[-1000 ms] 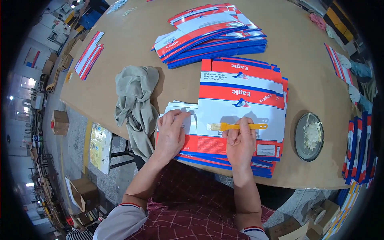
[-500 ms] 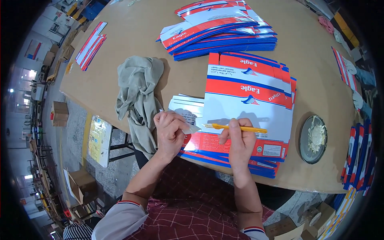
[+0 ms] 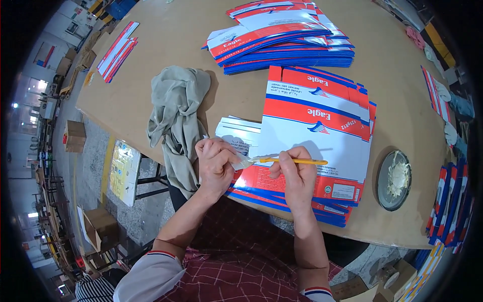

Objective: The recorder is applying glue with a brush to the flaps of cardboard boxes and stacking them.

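Observation:
My left hand (image 3: pixel 216 167) is closed in a pinch on a crumpled whitish scrap (image 3: pixel 242 163), whose loose end sticks out toward the right. In my right hand (image 3: pixel 298 180) I grip a slim yellow-handled brush (image 3: pixel 314 161) between thumb and fingers, lying nearly level. Its pale tip meets the edge of the scrap, though whether it presses on it I cannot tell. Both hands are above a stack of flat red, white and blue printed cartons (image 3: pixel 312 128). Beside the left hand, narrow white printed card pieces (image 3: pixel 236 130) lie partly under the hand's shadow.
A grey-green cloth (image 3: pixel 176 100) lies left on the brown table (image 3: pixel 126 95). At right is a dark round dish (image 3: pixel 387 194) with whitish paste (image 3: pixel 399 176). Another carton pile (image 3: pixel 287 58) sits at the far side. Another person's gloved hands (image 3: pixel 443 93) show at the right edge.
My right hand has shifted slightly left, bringing the brush tip to the scrap. My left hand keeps its pinch. The whole view has shifted a little.

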A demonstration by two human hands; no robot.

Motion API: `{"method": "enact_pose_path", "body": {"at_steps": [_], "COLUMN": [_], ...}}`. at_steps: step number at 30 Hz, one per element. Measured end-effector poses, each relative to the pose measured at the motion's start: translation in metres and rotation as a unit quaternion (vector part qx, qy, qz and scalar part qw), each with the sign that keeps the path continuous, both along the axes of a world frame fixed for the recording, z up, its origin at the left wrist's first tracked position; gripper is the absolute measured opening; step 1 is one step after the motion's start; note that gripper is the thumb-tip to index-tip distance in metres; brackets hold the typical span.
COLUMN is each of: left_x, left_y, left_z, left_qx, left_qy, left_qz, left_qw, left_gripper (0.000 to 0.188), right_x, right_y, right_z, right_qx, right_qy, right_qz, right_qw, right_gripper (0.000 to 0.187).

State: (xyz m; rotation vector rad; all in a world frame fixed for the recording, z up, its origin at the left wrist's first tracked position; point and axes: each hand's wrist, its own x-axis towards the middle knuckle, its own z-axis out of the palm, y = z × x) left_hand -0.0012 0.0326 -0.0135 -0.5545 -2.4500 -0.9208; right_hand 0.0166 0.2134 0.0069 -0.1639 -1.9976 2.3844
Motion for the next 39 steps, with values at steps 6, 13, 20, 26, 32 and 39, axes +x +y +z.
{"method": "enact_pose_path", "body": {"at_steps": [6, 13, 20, 26, 32, 39], "left_x": [0.000, -0.001, 0.000, 0.001, 0.002, 0.001], "left_y": [0.000, 0.000, -0.001, -0.001, -0.002, -0.002], "left_z": [-0.001, -0.002, -0.001, -0.001, -0.002, -0.003], "left_qx": [0.003, 0.003, 0.003, 0.007, 0.007, 0.010], "left_qy": [0.007, 0.017, 0.012, 0.006, 0.013, 0.018], "left_qz": [0.002, 0.000, 0.000, -0.003, 0.004, 0.002], "left_qw": [1.000, 1.000, 1.000, 1.000, 1.000, 1.000], "left_gripper": [0.027, 0.027, 0.027, 0.027, 0.026, 0.025], "right_x": [0.000, 0.002, 0.005, 0.008, 0.010, 0.012], "right_y": [0.000, 0.002, 0.003, -0.002, 0.004, 0.004], "right_z": [-0.001, 0.001, -0.003, -0.005, -0.004, -0.005], "right_qx": [0.027, -0.026, 0.055, -0.005, 0.069, 0.103], "right_qy": [0.000, 0.009, 0.018, 0.027, 0.038, 0.082], "right_qz": [0.028, 0.003, 0.043, 0.010, 0.052, 0.060], "right_qw": [0.999, 1.000, 0.997, 1.000, 0.996, 0.989], "right_gripper": [0.016, 0.015, 0.014, 0.014, 0.010, 0.011]}}
